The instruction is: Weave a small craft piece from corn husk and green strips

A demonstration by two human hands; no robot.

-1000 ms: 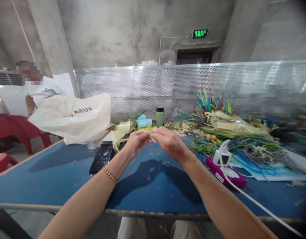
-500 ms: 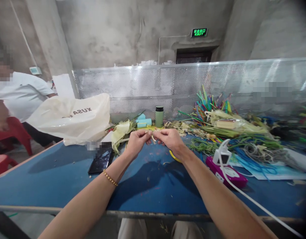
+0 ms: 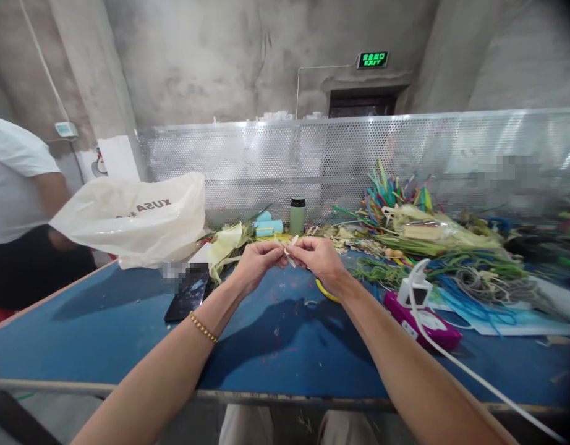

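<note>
Over the middle of the blue table [image 3: 285, 364], my two hands meet fingertip to fingertip. My left hand [image 3: 261, 262] is closed in a pinch on a small pale strip [image 3: 292, 244], which looks like dried husk. My right hand [image 3: 315, 258] pinches the same strip from the other side. The strip's ends stick out above and below the fingers; its middle is hidden by them. Under my right wrist lies a yellow curved object [image 3: 326, 290], partly covered. Pale green husk leaves [image 3: 227, 247] lie just beyond my left hand.
A dark tablet-like device [image 3: 187, 296] and a large plastic bag [image 3: 136, 216] are at left. Behind my hands stands a green bottle [image 3: 297, 216]. At right are a magenta power strip [image 3: 424, 321] with a white cable, and coloured cords [image 3: 480, 284]. A person [image 3: 16, 185] is at far left.
The pale strip between my fingertips shows more and points upward now. My hands have barely shifted. The person at far left has stood up and come nearer the table.
</note>
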